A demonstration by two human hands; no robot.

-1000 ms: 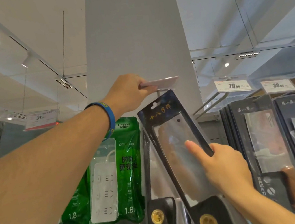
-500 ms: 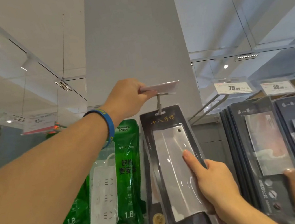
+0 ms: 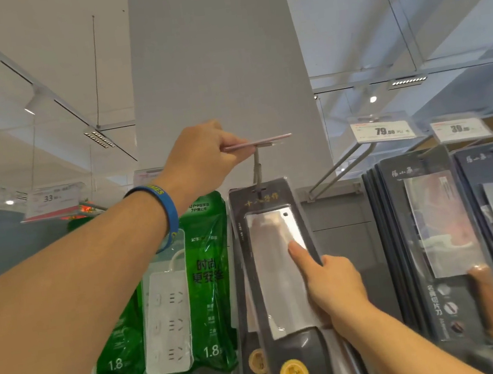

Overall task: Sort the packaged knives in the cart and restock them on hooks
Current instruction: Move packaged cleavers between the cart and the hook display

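A packaged cleaver (image 3: 276, 265) in a black card with a clear window hangs upright from a metal hook (image 3: 257, 169) in front of a grey pillar. My right hand (image 3: 331, 282) grips its right edge, index finger stretched across the blade window. My left hand (image 3: 203, 158), with a blue wristband, pinches the price tag holder (image 3: 264, 142) at the hook's tip and holds it flipped up level. More packaged knives hang behind the held one, mostly hidden.
Green power strip packs (image 3: 171, 292) hang to the left. Rows of dark packaged knives (image 3: 442, 238) hang at right under price tags 79.00 (image 3: 384, 130) and 30.00 (image 3: 460, 128). An empty hook arm (image 3: 337, 169) juts out between them.
The cleaver package went from tilted below the hook to hanging straight on it, pushed further back. My left hand lifted the tag holder flatter.
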